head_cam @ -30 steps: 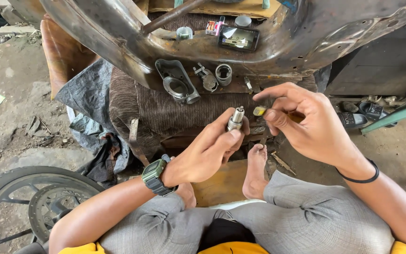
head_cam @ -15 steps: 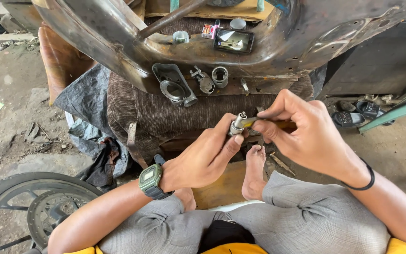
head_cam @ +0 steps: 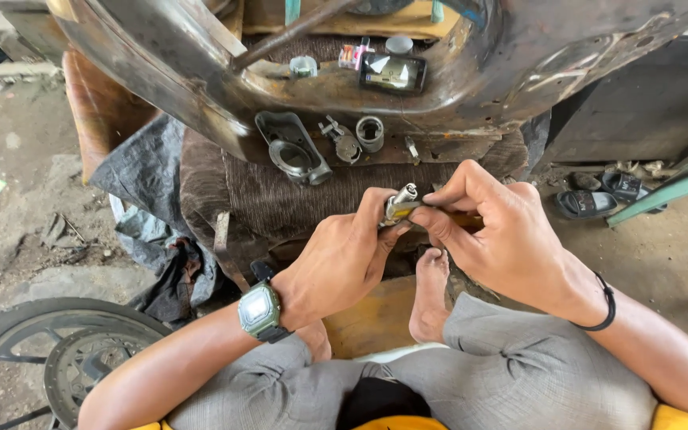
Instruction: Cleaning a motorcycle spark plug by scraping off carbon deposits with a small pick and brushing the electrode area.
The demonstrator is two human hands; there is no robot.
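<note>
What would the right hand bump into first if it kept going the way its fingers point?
Probably the left hand: the right hand points leftward at it, both pinching one small metal cylinder.

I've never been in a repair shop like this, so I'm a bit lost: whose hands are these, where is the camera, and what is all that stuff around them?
The camera sits on the person's head and looks down, so you see their own arms, knees and a bare foot. The left hand, with a green wristwatch, and the right hand, with a black wristband, meet in the middle. Together their fingers pinch a small metal cylinder; both hands touch it.

Ahead is a large rusty curved metal frame. On the surface by it lie loose parts: a grey metal bracket with a round hole, a short metal ring and a small dark rectangular thing, too blurred to tell what it is. A wheel with a tyre lies on the ground at lower left, and sandals at right.
</note>
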